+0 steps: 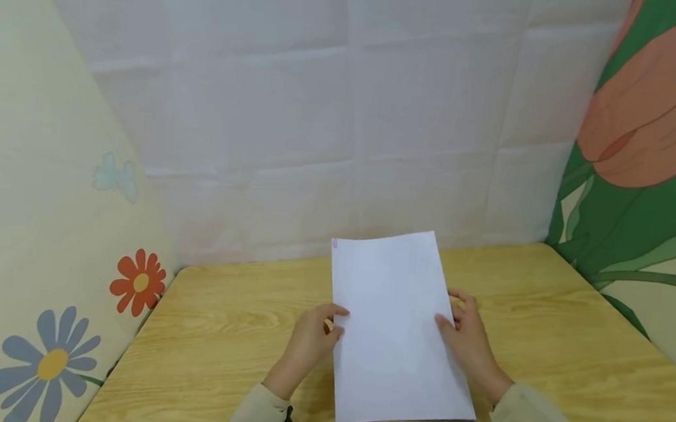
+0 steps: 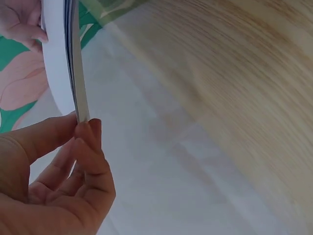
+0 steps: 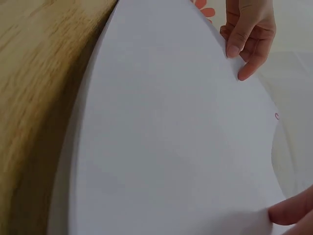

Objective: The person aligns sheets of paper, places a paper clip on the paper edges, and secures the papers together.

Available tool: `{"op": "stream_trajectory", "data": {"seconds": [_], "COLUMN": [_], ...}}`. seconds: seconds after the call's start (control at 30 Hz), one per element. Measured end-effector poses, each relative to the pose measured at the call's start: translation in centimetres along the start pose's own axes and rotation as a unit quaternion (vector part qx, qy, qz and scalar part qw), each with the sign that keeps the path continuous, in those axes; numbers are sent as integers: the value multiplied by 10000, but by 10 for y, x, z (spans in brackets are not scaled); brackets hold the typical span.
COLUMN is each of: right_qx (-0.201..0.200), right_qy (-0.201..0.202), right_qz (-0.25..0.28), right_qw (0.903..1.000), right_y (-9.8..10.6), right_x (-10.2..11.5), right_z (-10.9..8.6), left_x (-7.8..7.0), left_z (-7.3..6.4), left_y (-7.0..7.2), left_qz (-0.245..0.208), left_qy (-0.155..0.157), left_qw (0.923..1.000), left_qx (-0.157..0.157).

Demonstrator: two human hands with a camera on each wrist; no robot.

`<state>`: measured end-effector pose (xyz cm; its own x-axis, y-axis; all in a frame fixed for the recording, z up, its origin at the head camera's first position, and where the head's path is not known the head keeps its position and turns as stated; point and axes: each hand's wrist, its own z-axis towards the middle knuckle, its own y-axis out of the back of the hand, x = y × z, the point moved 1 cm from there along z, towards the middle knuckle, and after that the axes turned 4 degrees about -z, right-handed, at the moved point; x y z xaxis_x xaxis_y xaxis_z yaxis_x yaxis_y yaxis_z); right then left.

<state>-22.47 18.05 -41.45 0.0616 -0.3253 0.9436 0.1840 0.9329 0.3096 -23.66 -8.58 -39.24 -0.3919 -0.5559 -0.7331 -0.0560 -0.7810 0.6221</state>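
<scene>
A stack of white paper sheets is held upright-long over the wooden table, with a small pink mark in its far left corner. My left hand pinches the left edge between thumb and fingers. On the opposite side, my right hand grips the right edge, thumb on top and fingers behind. The left wrist view shows the layered sheet edges between the left hand's fingertips. Seen from the right wrist, the top sheet bows slightly, and the right thumb presses its near edge.
The wood-grain table stretches out on both sides of the paper. A creased white cloth hangs behind it. Flower-printed panels stand at the left and right.
</scene>
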Motion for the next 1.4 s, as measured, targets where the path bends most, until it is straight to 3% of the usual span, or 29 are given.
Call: {"op": "stream_trajectory", "data": {"seconds": [0.13,0.33,0.57,0.83,1.1,1.4], "right_qx": [-290,-524,-5,437,979,1390], "right_qy": [559,1200,1472,1958,1833,1654], "right_qz": [-14,-875,-1635,-2230,-2706,-2964], "right_qw": [9980,9875,9755,9539,9400,9303], "right_y": [-2,-4,-2,-3,-8,-10], "right_x": [-2,-3,-2,-14,-24,-21], "right_z": [2,3,2,-2,-2,-2], "left_x": [-2,0,2,5,9,9], "left_z": [1,1,-1,-2,-6,-5], "left_y": [1,-1,-2,-3,-6,-10], "left_qz": [89,355,606,1008,1700,2539], "left_qy": [-90,-168,-104,138,-33,-63], "left_qw": [9999,9992,9981,9942,9842,9615], "left_qx": [9,-20,-7,352,500,1052]}}
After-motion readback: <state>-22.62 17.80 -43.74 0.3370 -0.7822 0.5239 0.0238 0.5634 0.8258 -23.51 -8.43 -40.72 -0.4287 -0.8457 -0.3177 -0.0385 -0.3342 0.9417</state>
